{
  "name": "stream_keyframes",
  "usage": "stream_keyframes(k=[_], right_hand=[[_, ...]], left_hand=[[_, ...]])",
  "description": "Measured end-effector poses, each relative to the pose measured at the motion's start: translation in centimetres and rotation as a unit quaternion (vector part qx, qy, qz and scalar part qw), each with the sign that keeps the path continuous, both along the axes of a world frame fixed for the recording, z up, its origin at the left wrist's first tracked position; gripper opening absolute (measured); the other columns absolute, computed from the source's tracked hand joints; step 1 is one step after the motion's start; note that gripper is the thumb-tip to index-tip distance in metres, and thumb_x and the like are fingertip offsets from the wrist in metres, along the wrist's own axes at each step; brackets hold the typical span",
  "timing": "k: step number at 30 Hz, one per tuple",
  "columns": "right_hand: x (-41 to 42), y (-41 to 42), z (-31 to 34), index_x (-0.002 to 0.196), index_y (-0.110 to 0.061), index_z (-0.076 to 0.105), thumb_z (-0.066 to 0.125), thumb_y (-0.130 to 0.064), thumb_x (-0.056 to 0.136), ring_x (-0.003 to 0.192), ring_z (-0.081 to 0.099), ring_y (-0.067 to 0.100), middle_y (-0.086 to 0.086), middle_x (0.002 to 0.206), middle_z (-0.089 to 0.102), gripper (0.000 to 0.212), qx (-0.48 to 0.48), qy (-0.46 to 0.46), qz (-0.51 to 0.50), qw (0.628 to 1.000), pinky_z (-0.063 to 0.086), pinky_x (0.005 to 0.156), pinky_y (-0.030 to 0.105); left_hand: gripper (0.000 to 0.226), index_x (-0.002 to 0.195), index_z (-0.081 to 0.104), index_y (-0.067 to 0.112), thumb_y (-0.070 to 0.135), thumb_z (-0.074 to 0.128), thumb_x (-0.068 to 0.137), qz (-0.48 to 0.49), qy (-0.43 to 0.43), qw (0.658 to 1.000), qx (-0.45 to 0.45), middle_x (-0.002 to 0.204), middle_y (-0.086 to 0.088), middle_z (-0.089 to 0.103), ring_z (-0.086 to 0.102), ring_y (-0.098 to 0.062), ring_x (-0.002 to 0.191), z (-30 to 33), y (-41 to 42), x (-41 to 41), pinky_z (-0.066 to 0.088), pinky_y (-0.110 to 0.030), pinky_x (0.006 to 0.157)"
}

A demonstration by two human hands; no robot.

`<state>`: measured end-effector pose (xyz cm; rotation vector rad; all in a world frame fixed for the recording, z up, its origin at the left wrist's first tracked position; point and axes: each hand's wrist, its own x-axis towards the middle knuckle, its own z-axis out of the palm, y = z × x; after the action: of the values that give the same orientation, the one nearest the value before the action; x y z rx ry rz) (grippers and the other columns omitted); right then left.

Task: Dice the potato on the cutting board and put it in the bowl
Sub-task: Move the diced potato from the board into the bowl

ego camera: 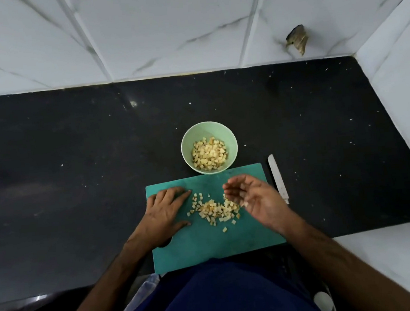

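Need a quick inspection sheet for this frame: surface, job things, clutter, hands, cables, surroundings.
Surface: dark speckled countertop, pale specks scattered on it.
Job's things: green cutting board at the near edge; loose potato dice piled mid-board; pale green bowl touching the board's far edge, partly filled with dice; knife lying on the counter to the right of the board, not held.
Clutter: nothing seen.
Hands: left hand flat on the board, left of the dice; right hand open, palm up, over the pile's right side.
Cables: nothing seen.
Surroundings: white marbled tile wall behind and at right, with a dark chipped patch.
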<state>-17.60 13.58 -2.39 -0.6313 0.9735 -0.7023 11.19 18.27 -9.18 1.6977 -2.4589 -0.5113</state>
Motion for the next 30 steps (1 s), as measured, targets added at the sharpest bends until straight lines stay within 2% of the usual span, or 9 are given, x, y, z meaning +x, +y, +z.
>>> stream_keyframes(k=[6, 12, 14, 17, 18, 20, 23, 28, 30], right_hand=[[1.1, 1.7, -3.4, 0.114, -0.004, 0.061, 0.044, 0.036, 0.077, 0.121, 0.065, 0.024, 0.009, 0.125, 0.069, 0.057, -0.119, 0.145, 0.032, 0.982, 0.051, 0.107, 0.039], [-0.7, 1.1, -2.6, 0.119, -0.011, 0.063, 0.076, -0.004, 0.089, 0.117, 0.065, 0.014, 0.0, 0.123, 0.069, 0.034, -0.212, 0.241, 0.026, 0.947, 0.052, 0.106, 0.044], [-2.0, 1.5, -2.9, 0.142, -0.023, 0.051, 0.082, -0.034, 0.085, 0.137, 0.045, 0.006, -0.009, 0.146, 0.049, 0.065, -0.279, 0.341, 0.142, 0.887, 0.037, 0.119, 0.039], [-2.8, 2.7, -5.2, 0.164, -0.026, -0.001, 0.066, -0.085, 0.068, 0.156, -0.01, 0.014, -0.006, 0.17, -0.006, 0.131, -0.379, 0.494, 0.353, 0.698, -0.004, 0.126, 0.04], [-2.4, 3.2, -6.0, 0.162, -0.022, -0.013, 0.058, -0.092, 0.066, 0.154, -0.023, 0.016, -0.001, 0.169, -0.02, 0.139, -0.406, 0.522, 0.384, 0.644, -0.014, 0.124, 0.041], [-1.0, 3.5, -7.3, 0.159, -0.013, -0.02, 0.048, -0.095, 0.069, 0.152, -0.03, 0.019, 0.007, 0.166, -0.028, 0.14, -0.437, 0.545, 0.39, 0.6, -0.019, 0.123, 0.042], [1.6, 2.7, -8.0, 0.161, -0.006, -0.01, 0.046, -0.09, 0.077, 0.156, -0.018, 0.02, 0.012, 0.17, -0.011, 0.131, -0.476, 0.532, 0.338, 0.614, -0.007, 0.127, 0.044], [3.5, 2.1, -9.2, 0.159, -0.002, 0.022, 0.056, -0.076, 0.084, 0.157, 0.013, 0.022, 0.013, 0.166, 0.026, 0.11, -0.523, 0.482, 0.259, 0.654, 0.012, 0.128, 0.044], [3.4, 2.3, -9.5, 0.153, -0.003, 0.037, 0.058, -0.07, 0.086, 0.152, 0.028, 0.026, 0.013, 0.159, 0.038, 0.098, -0.538, 0.477, 0.233, 0.655, 0.022, 0.126, 0.044]], left_hand=[[0.09, 0.154, 0.037, 0.023, 0.041, 0.082, 0.079, -0.011, 0.023, 0.996, 0.087, 0.13, 0.001, 0.042, 0.046, -0.018, 0.114, 0.4, -1.1, -1.0, 0.038, -0.033, 0.09], [0.076, 0.15, 0.045, 0.016, 0.006, 0.079, 0.082, 0.004, 0.107, 0.982, 0.158, 0.123, 0.0, 0.042, 0.06, -0.014, 0.093, 1.2, -1.8, -2.0, 0.055, -0.034, 0.088], [0.07, 0.145, 0.051, 0.014, -0.001, 0.078, 0.081, 0.015, 0.129, 0.979, 0.159, 0.116, 0.003, 0.042, 0.062, -0.01, 0.084, 1.2, -1.9, -2.3, 0.056, -0.03, 0.083], [0.062, 0.137, 0.059, 0.012, -0.002, 0.08, 0.08, 0.036, 0.15, 0.975, 0.159, 0.111, 0.005, 0.045, 0.063, -0.005, 0.076, 1.3, -2.0, -2.7, 0.05, -0.019, 0.078], [0.059, 0.134, 0.062, 0.011, -0.001, 0.081, 0.079, 0.04, 0.16, 0.974, 0.157, 0.109, 0.004, 0.046, 0.063, -0.004, 0.075, 1.3, -2.0, -2.9, 0.05, -0.018, 0.078], [0.054, 0.127, 0.066, 0.01, 0.0, 0.083, 0.076, 0.043, 0.174, 0.973, 0.148, 0.106, 0.004, 0.049, 0.062, -0.005, 0.075, 1.2, -2.0, -3.4, 0.052, -0.017, 0.078], [0.047, 0.117, 0.07, 0.008, 0.0, 0.085, 0.073, 0.045, 0.196, 0.971, 0.127, 0.102, 0.002, 0.054, 0.06, -0.005, 0.076, 0.8, -1.9, -4.4, 0.048, -0.006, 0.076], [0.039, 0.106, 0.07, 0.002, -0.008, 0.078, 0.069, 0.086, 0.228, 0.963, 0.114, 0.099, -0.01, 0.065, 0.067, -0.021, 0.083, 1.2, -1.1, -7.1, 0.056, -0.03, 0.078], [0.039, 0.109, 0.069, 0.004, -0.009, 0.076, 0.072, 0.106, 0.245, 0.956, 0.119, 0.102, -0.008, 0.068, 0.069, -0.018, 0.084, 1.5, -0.8, -7.3, 0.054, -0.02, 0.078]])
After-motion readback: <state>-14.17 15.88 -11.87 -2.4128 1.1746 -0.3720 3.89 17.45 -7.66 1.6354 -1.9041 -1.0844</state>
